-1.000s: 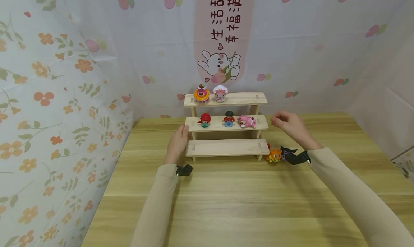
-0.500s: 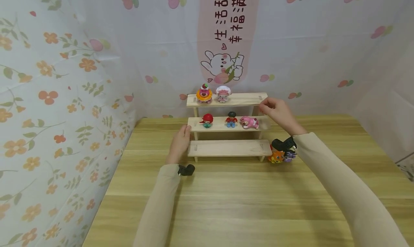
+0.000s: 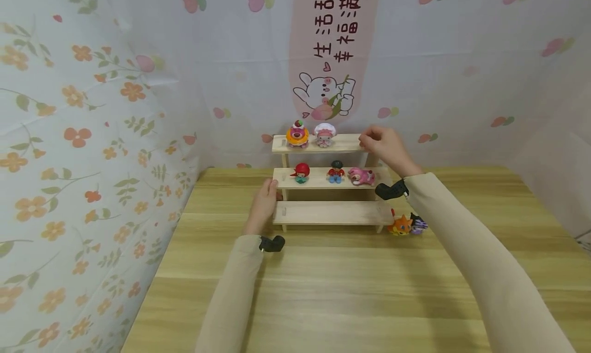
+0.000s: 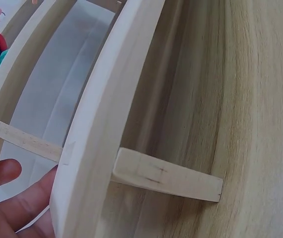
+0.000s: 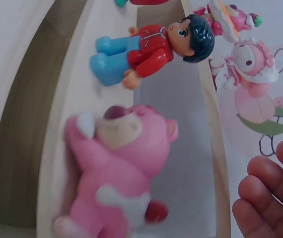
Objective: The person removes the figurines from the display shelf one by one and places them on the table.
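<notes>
The three-tier wooden shelf [image 3: 330, 213] stands on the counter [image 3: 351, 281]. At its nine o'clock, the left hand [image 3: 263, 204] rests against the end, grip wide, thumb apart from the fingers. At two o'clock, the right hand [image 3: 387, 145] is by the top tier's end, fingers bent; whether its grip pinches anything cannot be told. The lying pink bear [image 3: 361, 176] is at three o'clock from the dark-haired figure [image 3: 335, 172] on the middle tier.
</notes>
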Tool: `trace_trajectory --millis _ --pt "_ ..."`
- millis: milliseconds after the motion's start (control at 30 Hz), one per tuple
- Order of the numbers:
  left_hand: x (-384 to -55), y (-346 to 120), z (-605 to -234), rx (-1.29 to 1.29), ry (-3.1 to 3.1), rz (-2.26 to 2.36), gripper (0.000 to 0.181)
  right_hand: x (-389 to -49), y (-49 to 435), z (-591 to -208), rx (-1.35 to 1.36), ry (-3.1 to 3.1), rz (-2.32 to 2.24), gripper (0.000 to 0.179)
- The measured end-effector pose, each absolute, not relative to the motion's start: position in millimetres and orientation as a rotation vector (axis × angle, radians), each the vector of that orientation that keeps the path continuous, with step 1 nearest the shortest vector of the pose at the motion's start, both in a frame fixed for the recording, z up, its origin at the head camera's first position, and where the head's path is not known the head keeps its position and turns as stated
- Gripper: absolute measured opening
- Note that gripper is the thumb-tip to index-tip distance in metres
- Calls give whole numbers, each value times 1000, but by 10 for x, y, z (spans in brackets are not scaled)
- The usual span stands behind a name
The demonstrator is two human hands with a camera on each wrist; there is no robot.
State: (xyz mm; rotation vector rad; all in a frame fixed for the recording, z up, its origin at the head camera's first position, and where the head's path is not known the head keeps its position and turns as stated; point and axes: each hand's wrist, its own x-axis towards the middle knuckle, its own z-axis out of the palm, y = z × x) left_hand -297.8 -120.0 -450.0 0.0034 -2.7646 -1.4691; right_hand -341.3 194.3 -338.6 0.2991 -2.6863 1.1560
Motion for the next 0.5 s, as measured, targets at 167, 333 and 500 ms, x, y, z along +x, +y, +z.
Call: trace_trajectory --millis 167,333,500 --pt "-3011 -1185 -4520 18 -2738 -1523 38 -3513 1839 -3329 308 -2674 1148 24" --pt "-3013 -1184 -4525 28 -2736 -1558 38 -3596 1732 -3282 361 -2672 1162 24" --pt "-3003 -1188 -4532 26 -2728 -1564 37 -3645 1606 -3223 404 -2727 1172 33"
